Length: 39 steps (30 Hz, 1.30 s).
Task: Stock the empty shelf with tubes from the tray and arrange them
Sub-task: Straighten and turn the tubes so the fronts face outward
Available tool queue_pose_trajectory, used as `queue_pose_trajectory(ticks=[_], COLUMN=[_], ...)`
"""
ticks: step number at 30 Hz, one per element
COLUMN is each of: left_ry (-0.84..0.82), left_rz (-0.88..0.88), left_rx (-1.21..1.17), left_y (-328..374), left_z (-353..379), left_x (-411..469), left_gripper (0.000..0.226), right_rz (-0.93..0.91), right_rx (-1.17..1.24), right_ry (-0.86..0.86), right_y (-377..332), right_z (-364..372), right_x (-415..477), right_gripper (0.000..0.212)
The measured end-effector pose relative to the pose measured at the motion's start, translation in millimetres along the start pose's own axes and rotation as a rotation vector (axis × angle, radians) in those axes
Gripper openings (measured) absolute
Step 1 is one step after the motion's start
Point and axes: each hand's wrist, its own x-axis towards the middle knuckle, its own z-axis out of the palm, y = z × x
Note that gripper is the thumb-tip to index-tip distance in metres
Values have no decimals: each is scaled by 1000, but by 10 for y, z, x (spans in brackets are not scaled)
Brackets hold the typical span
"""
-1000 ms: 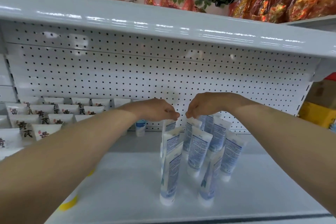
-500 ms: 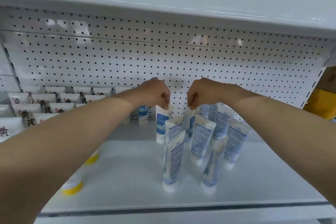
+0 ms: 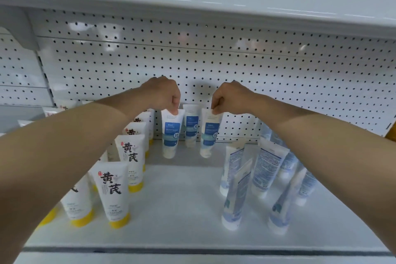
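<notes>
Three tubes far, I count: left hand (image 3: 165, 94) pinches left tube (image 3: 171, 135), right hand (image 3: 230, 97) pinches right tube (image 3: 210, 135), middle tube (image 3: 191, 126) free. Right tube has left the cluster (image 3: 267, 167).

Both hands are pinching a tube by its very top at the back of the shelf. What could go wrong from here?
1. The left hand and right hand pinch the left blue-labelled white tube and right blue-labelled white tube only by their flat top edges; either could slip or swing into the matching middle tube.
2. The pale blue-printed tubes at right stand on narrow caps, some leaning, near the right forearm; a brush might topple several.
</notes>
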Motion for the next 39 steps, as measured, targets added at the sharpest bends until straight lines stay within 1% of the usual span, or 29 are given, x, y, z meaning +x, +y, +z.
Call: queue_pose_trajectory(ticks=[12, 15, 28, 39], left_ry=[-2, 0, 15, -26], left_rz=[4, 27, 47, 36], left_rx=[23, 41, 39, 17], left_y=[-244, -271, -315, -323], left_z=[124, 168, 236, 261], left_x=[132, 150, 197, 196], left_gripper=[20, 17, 16, 20], right_rz=[47, 51, 63, 79], right_rx=[-31, -33, -40, -73], right_ry=[-25, -32, -59, -73], right_y=[-290, -312, -340, -410], right_z=[238, 268, 289, 313], right_x=[345, 378, 374, 371], right_gripper=[11, 11, 12, 9])
